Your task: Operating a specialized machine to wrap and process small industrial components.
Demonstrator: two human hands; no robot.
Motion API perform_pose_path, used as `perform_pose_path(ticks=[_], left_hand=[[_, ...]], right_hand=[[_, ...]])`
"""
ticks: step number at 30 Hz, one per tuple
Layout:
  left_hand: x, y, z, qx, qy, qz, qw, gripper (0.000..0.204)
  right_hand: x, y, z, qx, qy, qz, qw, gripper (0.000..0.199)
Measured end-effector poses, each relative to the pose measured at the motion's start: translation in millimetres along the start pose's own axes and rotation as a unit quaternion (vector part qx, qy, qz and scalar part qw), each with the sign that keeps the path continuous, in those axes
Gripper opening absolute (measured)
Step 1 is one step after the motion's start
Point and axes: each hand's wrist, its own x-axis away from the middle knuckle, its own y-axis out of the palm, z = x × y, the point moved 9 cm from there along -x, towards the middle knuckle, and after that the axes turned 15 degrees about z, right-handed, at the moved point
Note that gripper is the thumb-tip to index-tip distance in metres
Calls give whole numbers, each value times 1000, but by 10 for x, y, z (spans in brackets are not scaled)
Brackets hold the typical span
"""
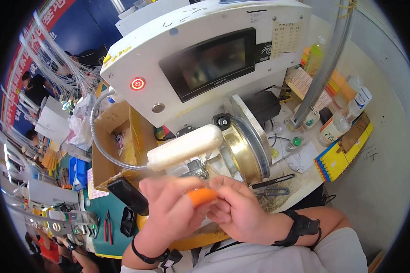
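My left hand [171,207] and my right hand [239,207] meet in front of the machine, with fingertips close together. An orange sleeve like a finger cot [201,197] covers a finger of my left hand. Both hands have their fingers bent inward in a pinch. Whatever lies between the fingertips is too small or hidden to make out, and the left hand is partly blurred. Just beyond them are a small metal fixture [197,168], a white rounded cylinder [184,148] and a brass-coloured wheel [243,152] on the machine.
The white machine [141,109] carries a dark screen [209,63] and a red-lit button [137,83]. At left stand a cardboard box [105,159], a dark phone-like slab [126,195] and red-handled pliers [108,227]. Bottles [335,129] and a yellow board [346,152] sit at right.
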Motion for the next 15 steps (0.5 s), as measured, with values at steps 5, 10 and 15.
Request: perform_pose_path(ticks=[5, 10, 15], left_hand=[[191, 253, -180, 50, 8, 48, 998, 15], [313, 155, -28, 73, 47, 104, 991, 25], [578, 189, 62, 113, 37, 36, 992, 27]], right_hand=[[286, -61, 25, 87, -33, -81, 992, 10], [507, -225, -174, 333, -193, -51, 922, 4], [638, -202, -545, 569, -512, -97, 636, 17]])
